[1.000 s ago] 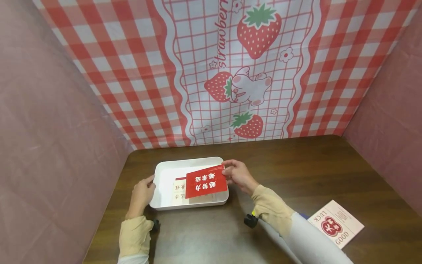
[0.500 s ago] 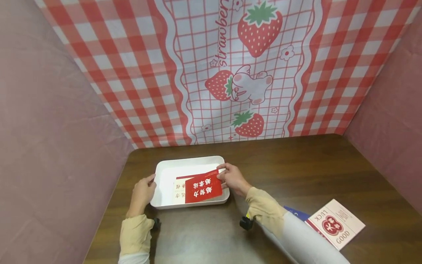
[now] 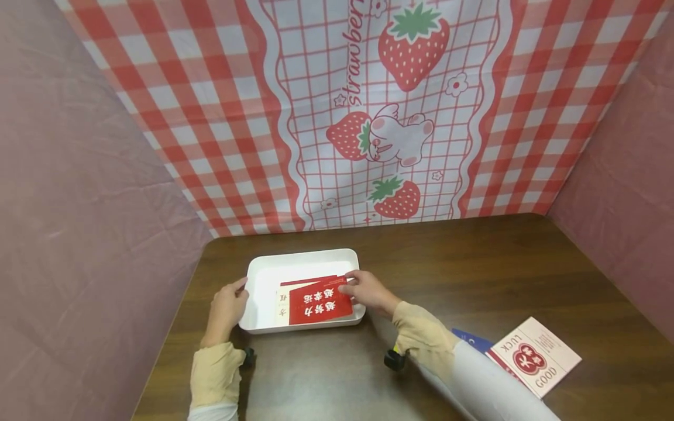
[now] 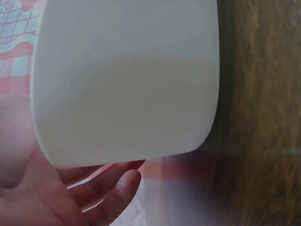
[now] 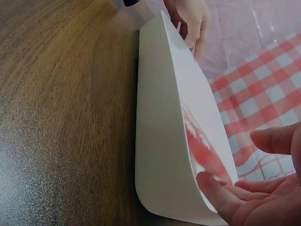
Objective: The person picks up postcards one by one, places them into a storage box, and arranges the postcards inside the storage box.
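Observation:
A white tray [image 3: 302,255] sits on the dark wooden table [image 3: 474,269], left of centre. Inside it a red card [image 3: 318,304] with white characters lies on top of other cards, one of them cream [image 3: 282,305]. My right hand [image 3: 365,289] reaches over the tray's right end, its fingertips at the card's right edge. In the right wrist view the fingers [image 5: 216,186] are spread and fairly straight beside the red card [image 5: 200,141] and the tray's wall [image 5: 157,155]. My left hand [image 3: 226,307] rests with straight fingers [image 4: 117,186] against the tray's left wall [image 4: 127,84].
A pink "GOOD LUCK" card [image 3: 534,356] lies at the table's front right, on top of a blue card [image 3: 468,339]. A strawberry-print checked cloth [image 3: 389,117] hangs behind the table, and pink cloth walls [image 3: 79,204] close in both sides.
My right hand has brought the red card down and to the left, from tilted above the tray's right end to lying in the tray. The left hand has stayed at the tray.

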A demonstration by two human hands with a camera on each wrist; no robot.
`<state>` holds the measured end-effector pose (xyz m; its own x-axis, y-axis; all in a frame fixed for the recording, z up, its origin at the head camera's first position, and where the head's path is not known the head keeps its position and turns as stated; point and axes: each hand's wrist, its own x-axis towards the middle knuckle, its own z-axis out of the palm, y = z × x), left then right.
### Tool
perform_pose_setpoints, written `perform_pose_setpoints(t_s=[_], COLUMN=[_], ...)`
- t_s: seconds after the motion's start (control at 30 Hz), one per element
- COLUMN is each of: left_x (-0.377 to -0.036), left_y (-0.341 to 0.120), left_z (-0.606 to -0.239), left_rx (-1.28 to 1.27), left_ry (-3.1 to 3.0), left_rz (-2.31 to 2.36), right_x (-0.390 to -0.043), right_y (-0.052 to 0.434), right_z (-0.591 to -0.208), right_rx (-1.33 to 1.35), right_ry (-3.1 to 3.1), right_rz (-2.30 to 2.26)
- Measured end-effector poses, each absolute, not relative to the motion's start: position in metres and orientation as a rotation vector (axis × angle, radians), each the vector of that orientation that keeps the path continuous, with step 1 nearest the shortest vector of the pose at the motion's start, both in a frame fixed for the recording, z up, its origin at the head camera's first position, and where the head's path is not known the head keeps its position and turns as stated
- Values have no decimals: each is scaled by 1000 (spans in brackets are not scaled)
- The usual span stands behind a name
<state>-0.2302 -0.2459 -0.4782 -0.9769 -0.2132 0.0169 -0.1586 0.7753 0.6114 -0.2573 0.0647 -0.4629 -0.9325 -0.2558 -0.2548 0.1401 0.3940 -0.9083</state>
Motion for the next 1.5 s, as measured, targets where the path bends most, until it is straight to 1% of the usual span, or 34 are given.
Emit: perform_pose_setpoints(t_s=[0.1,0.27,0.47,0.67,0.87,1.23,1.5], left_x=[-231,-232,-234,-234,-234,-234,-234], left_y=[-245,-247,-247,-245,-248,-251,-249], left_z=[-478,-478,-478,-479,-480,-476,-478], left_rx=[309,309,318,325,317,299,287], left_ry=[-2888,-2890,-2889,-2894,-2892,-2886,-2896], left_rz=[-983,-980,-979,-1005,-1006,-995,-994], right_x=[-254,-250,-252,-259,-264,-263,-262], right_y=[64,64,68,85,104,133,153], right_z=[-462,-457,-453,-447,-441,-442,-431], right_rx=[-149,-304,-252,-230,-214,-230,-252], right_ry=[2345,2459,2397,2276,2299,2319,2411], right_rz=[-1485,-1354,-1408,-1545,-1548,-1569,-1488])
